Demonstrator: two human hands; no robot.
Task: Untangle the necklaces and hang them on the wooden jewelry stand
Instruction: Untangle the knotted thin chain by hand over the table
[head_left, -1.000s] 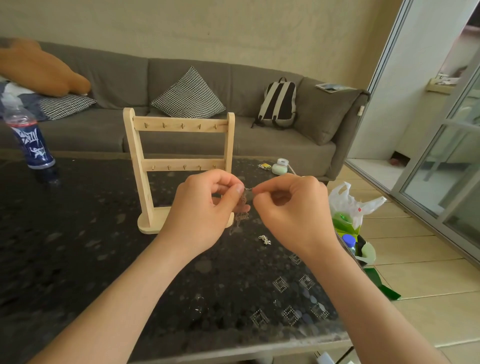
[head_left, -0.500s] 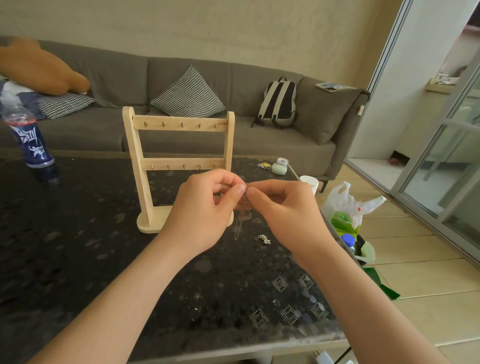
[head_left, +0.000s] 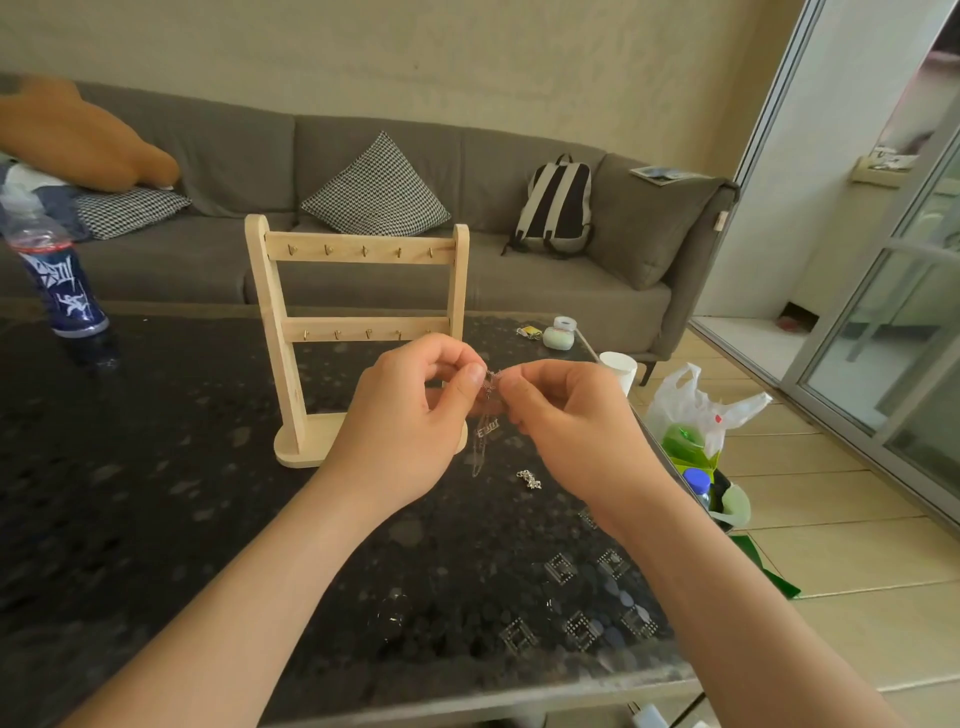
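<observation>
On the table (head_left: 156, 493), before the wooden jewelry stand (head_left: 358, 249), the left hand (head_left: 410, 410) pinches the tangled necklaces (head_left: 487, 410). The right hand (head_left: 566, 421) pinches them too. Their fingertips, touching half a second ago, seem slightly parted now. A loose silver piece (head_left: 529, 479) lies beneath.

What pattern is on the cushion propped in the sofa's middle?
The cushion has a small black-and-white check; head view.

Silver chain (head_left: 487, 429) dangling nr upright stand (head_left: 358, 248)
</observation>
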